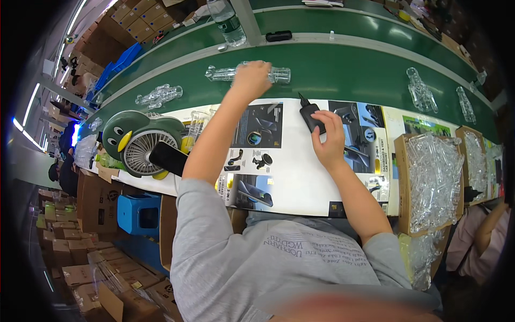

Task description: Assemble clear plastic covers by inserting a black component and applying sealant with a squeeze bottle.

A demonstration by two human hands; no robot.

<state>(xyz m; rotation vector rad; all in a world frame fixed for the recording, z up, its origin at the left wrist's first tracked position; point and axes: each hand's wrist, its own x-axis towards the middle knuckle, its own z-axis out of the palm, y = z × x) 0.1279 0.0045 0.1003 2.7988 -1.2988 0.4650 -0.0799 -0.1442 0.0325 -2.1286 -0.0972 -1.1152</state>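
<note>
My left hand (253, 80) reaches out over the green conveyor belt, its fingers closed on a clear plastic part (280, 75). More clear plastic shows on the other side of the hand; whether it is one piece or two is hidden. Nearer to me, my right hand (330, 140) has its fingers and thumb around the lower end of a black bottle (309, 114) with a thin pointed tip. The bottle slants over the printed sheet (298, 177) on the worktable, its tip toward the belt.
Other clear plastic parts (159, 96) (420, 91) lie along the belt. At left stand a penguin-shaped fan (151, 153) and a black phone (167, 158). On the right, a cardboard box (433, 180) is full of clear parts. A water bottle (227, 24) stands beyond the belt.
</note>
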